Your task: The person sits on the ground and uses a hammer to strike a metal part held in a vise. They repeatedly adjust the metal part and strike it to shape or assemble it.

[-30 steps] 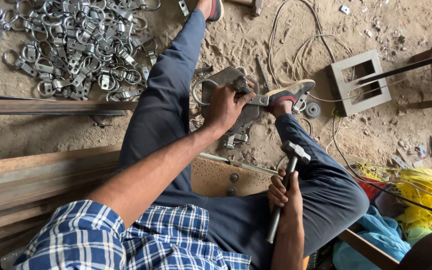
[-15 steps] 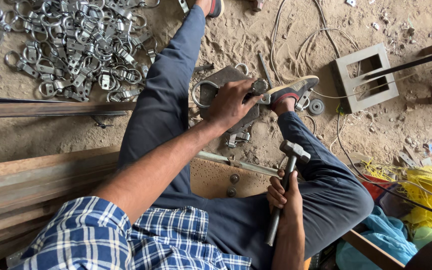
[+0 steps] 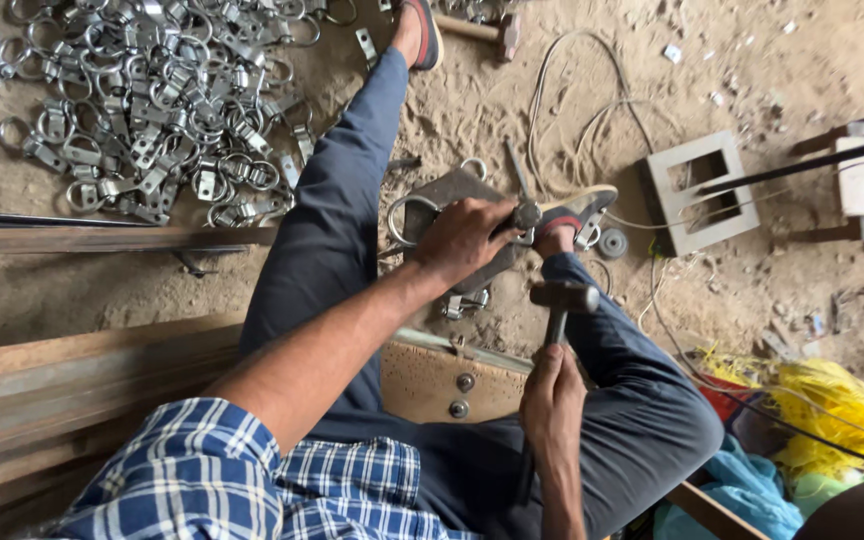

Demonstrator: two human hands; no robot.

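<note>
My left hand (image 3: 465,238) grips a small metal punch (image 3: 525,212) and holds it on a dark steel plate (image 3: 444,192) lying on the sandy ground between my legs. A metal ring fitting (image 3: 399,213) lies on that plate beside the hand. My right hand (image 3: 552,396) is closed around the handle of a hammer (image 3: 562,300), whose head hangs a little above and to the right of the punch. My foot in a sandal (image 3: 574,214) rests against the plate's right edge.
A large heap of several shiny ring clamps (image 3: 157,110) covers the ground at upper left. Rusty steel bars (image 3: 82,240) lie across the left. Another hammer (image 3: 487,32) lies near my far foot. A grey block frame (image 3: 697,190), white cords (image 3: 572,120) and yellow rope (image 3: 827,405) sit at right.
The hammer head has swung up and toward the punch in my left hand. The left hand stays on the plate, shifted slightly.
</note>
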